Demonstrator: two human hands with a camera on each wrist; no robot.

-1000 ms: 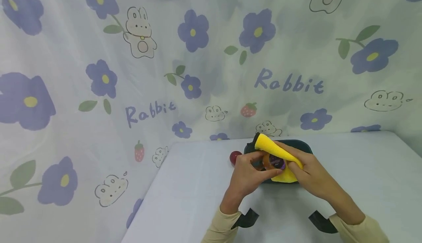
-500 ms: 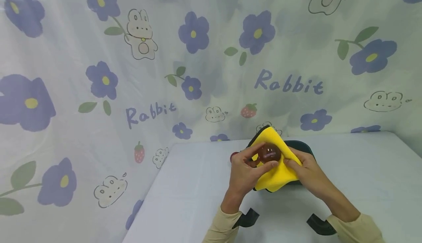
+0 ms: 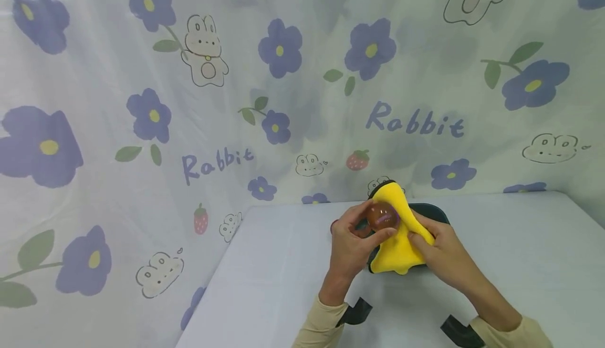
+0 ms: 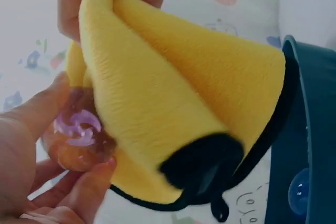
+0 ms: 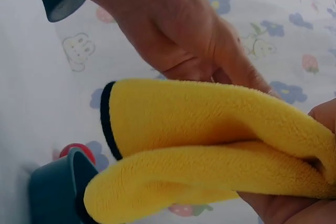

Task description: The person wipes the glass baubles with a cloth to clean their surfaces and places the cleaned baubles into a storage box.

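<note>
In the head view, my left hand (image 3: pixel 347 245) holds a glossy, see-through brown-amber ball (image 3: pixel 382 217) between thumb and fingers. A purple swirl marks the ball, plain to see in the left wrist view. My right hand (image 3: pixel 446 251) grips a yellow cloth (image 3: pixel 402 251) with black edging, bunched at its right side. The cloth hangs against the ball's right side and covers part of it in the left wrist view. From the right wrist, the folded cloth (image 5: pixel 210 114) hides the ball and the left hand's fingertips.
Behind the cloth stands a dark green tub (image 3: pixel 432 211) on the white table (image 3: pixel 264 274). A blue ball (image 4: pixel 300 191) shows inside it in the left wrist view. Left of the tub, a red ball (image 5: pixel 79 152) is partly hidden. A printed curtain (image 3: pixel 307 85) hangs behind the table.
The cloth went from folded over the ball to spread behind it, and now stands at its right side. The ball has risen slightly and turned, so its purple swirl faces differently.
</note>
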